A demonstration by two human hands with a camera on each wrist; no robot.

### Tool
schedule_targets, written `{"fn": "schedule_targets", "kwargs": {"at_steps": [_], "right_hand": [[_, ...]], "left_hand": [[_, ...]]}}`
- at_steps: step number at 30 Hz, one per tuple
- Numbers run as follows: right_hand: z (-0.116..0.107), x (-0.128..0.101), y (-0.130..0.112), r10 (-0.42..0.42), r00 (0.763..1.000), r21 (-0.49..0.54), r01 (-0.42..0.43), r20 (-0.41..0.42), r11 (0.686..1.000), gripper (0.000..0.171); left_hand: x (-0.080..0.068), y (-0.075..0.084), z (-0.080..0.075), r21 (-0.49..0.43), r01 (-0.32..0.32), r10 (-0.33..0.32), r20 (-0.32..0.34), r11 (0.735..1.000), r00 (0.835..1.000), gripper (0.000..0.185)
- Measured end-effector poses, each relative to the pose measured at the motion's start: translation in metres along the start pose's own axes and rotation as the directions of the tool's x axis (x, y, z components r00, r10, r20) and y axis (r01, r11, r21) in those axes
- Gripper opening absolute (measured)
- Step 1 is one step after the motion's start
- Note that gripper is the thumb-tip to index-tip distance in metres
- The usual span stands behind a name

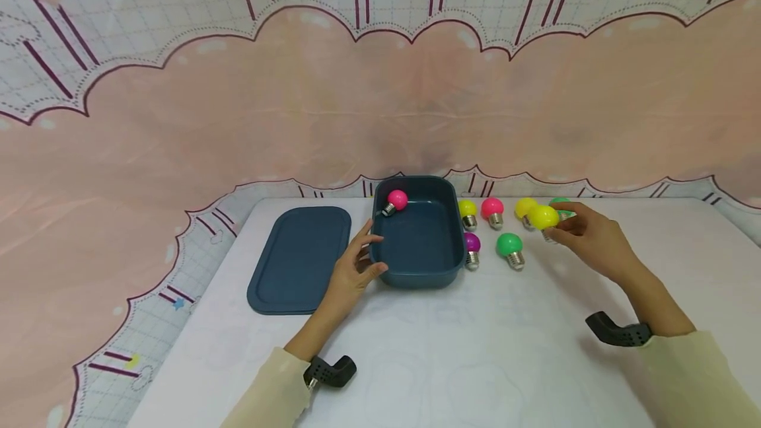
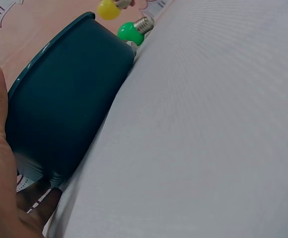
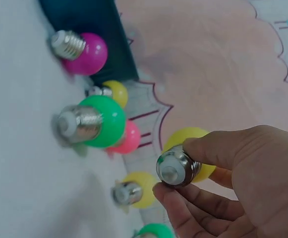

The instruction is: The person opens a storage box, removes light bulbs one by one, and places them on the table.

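On the bench (image 1: 416, 349) the open box (image 1: 419, 269) stands in the middle, with its lid (image 1: 300, 257) lying flat just to its left and one bulb (image 1: 395, 202) in its far left corner. The left hand (image 1: 352, 271) rests against the box's near left wall. Right of the box loose bulbs (image 1: 510, 246) lie in a cluster, and the right hand (image 1: 594, 238) holds a lifted bulb (image 1: 543, 217) above the cluster's right end.

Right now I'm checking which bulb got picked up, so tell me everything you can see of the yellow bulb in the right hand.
The yellow bulb is a small round globe of glossy, plastic-looking yellow with a ribbed silver screw base. The right hand pinches it at the base between thumb and fingers, lifted off the white table, base pointing towards the wrist. It hangs above the other bulbs, right of the blue tub.
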State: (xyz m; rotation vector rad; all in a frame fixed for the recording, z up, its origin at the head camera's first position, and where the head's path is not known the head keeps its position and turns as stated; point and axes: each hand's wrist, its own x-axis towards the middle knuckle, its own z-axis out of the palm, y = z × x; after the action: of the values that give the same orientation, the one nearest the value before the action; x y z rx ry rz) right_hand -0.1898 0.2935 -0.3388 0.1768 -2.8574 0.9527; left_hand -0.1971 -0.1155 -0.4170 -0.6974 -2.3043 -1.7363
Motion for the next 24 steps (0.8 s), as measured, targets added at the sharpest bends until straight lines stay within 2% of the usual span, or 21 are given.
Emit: {"fn": "schedule_targets", "kwargs": {"at_steps": [7,13,19,24], "right_hand": [[0.011,-0.004,0.023,0.082,0.996,0.005,-0.082,0.047,0.997,0.063],[0.017,-0.003,0.033,0.131,0.986,0.016,-0.133,0.104,0.991,0.065],[0.026,-0.005,0.032,0.184,0.972,0.033,-0.190,0.144,0.981,0.064],[0.027,-0.005,0.029,0.184,0.972,0.020,-0.189,0.147,0.982,0.064]], "left_hand": [[-0.001,0.030,-0.004,-0.016,0.001,0.000,0.022,1.000,1.000,0.048],[-0.001,0.033,-0.004,-0.025,-0.005,0.006,0.030,1.000,1.000,0.049],[-0.005,0.031,-0.004,-0.043,0.015,-0.014,0.036,0.999,0.999,0.049],[-0.005,0.033,-0.004,-0.039,0.019,-0.018,0.040,0.999,0.999,0.048]]}}
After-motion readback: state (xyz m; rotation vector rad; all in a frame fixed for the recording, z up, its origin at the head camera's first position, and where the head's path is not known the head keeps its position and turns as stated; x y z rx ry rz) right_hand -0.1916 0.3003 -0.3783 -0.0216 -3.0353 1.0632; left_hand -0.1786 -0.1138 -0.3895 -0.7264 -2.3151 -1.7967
